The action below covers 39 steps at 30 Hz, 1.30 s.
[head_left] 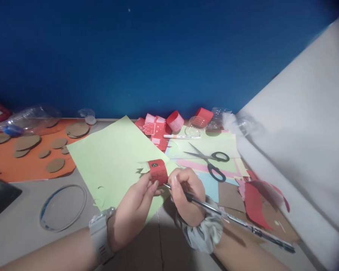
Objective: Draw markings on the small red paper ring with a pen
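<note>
My left hand [139, 201] pinches a small red paper roll [159, 174] with a dark round mark on its upper face and a pale green leaf-like paper piece at its left end. In my right hand [188, 194] is a slim pen [237, 221], its tip pointing left, close to the lower right edge of the roll. I cannot tell whether the tip touches the paper. Beneath both hands lies a large light green sheet [110, 146]. Black-handled scissors [209, 160] rest spread apart on stacked coloured papers [228, 145] to the right.
Cardboard discs [55, 165] lie on an orange sheet [5, 171] at left, near a clear plastic bottle [31, 120]. A clear ring [42, 214] and a dark device [2, 197] are front left. Red paper rolls [175, 121] and a marker [182, 137] sit at back. Red scraps [254, 203] lie right.
</note>
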Each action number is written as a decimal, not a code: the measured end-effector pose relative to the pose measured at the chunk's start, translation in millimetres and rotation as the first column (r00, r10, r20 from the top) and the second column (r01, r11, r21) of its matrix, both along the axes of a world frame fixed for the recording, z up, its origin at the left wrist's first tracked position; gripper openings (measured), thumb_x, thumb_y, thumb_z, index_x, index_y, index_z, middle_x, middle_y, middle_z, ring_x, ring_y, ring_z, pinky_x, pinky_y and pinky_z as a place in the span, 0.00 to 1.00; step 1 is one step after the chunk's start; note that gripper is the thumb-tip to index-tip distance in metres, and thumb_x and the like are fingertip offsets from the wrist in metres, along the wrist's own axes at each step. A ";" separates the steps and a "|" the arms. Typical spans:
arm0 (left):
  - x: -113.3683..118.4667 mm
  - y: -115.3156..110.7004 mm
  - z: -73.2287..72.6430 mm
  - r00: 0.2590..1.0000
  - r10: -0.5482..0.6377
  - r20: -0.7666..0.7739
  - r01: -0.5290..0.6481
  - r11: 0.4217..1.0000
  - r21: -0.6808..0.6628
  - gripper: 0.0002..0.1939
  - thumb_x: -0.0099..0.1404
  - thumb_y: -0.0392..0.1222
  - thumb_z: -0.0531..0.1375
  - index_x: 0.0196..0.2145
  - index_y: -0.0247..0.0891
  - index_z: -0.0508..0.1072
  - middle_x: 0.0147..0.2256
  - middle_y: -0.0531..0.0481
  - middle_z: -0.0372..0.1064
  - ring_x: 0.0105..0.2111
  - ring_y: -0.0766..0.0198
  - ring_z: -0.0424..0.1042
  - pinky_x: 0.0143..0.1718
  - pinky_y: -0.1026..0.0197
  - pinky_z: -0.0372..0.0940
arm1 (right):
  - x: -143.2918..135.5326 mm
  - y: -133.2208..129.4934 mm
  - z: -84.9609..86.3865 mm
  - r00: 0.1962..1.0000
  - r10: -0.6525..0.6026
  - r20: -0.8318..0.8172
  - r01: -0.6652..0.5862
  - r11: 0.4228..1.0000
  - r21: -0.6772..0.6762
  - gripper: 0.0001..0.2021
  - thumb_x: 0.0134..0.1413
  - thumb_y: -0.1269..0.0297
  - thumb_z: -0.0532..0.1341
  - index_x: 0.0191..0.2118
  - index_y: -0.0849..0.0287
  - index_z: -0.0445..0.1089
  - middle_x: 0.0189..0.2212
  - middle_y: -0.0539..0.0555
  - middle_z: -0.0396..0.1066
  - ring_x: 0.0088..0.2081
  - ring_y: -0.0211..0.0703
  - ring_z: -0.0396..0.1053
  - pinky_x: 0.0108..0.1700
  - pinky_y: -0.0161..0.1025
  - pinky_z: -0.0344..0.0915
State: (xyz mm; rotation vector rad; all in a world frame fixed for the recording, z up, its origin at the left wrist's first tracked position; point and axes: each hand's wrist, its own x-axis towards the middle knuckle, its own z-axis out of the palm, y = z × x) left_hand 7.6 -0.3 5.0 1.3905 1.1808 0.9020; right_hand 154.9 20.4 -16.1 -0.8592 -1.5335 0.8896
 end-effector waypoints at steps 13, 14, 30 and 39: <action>-0.9 -0.5 -0.4 0.997 -0.040 -0.059 0.033 0.993 -0.115 0.13 0.74 0.46 0.47 0.35 0.39 0.66 0.36 0.49 0.74 0.37 0.61 0.76 0.42 0.64 0.71 | -2.3 3.8 6.8 0.994 -0.038 0.100 0.060 0.972 -0.226 0.12 0.63 0.64 0.55 0.28 0.55 0.56 0.22 0.45 0.58 0.23 0.34 0.56 0.27 0.34 0.55; -1.1 -0.6 -1.5 0.997 -0.043 -0.067 0.035 0.993 -0.117 0.13 0.74 0.46 0.47 0.38 0.39 0.67 0.38 0.48 0.75 0.37 0.61 0.77 0.42 0.63 0.71 | -2.9 4.5 7.8 0.994 -0.038 0.106 0.063 0.967 -0.248 0.12 0.63 0.64 0.55 0.28 0.55 0.56 0.22 0.45 0.58 0.23 0.35 0.56 0.27 0.35 0.55; -2.7 -0.6 -9.2 0.997 -0.074 -0.016 0.072 0.993 -0.090 0.20 0.75 0.45 0.46 0.56 0.36 0.67 0.51 0.44 0.74 0.46 0.59 0.75 0.46 0.62 0.73 | -7.6 4.7 10.2 0.999 -0.044 -0.017 0.032 0.898 -0.439 0.15 0.63 0.56 0.57 0.27 0.54 0.55 0.16 0.41 0.54 0.15 0.32 0.53 0.17 0.31 0.51; -3.0 -0.8 -8.8 0.998 -0.062 0.015 0.063 0.994 -0.088 0.20 0.74 0.45 0.47 0.58 0.37 0.67 0.54 0.45 0.72 0.46 0.59 0.75 0.45 0.62 0.74 | -4.2 7.5 9.9 0.998 -0.004 0.056 0.024 0.936 -0.352 0.15 0.62 0.58 0.56 0.26 0.55 0.56 0.19 0.44 0.56 0.19 0.33 0.53 0.21 0.32 0.52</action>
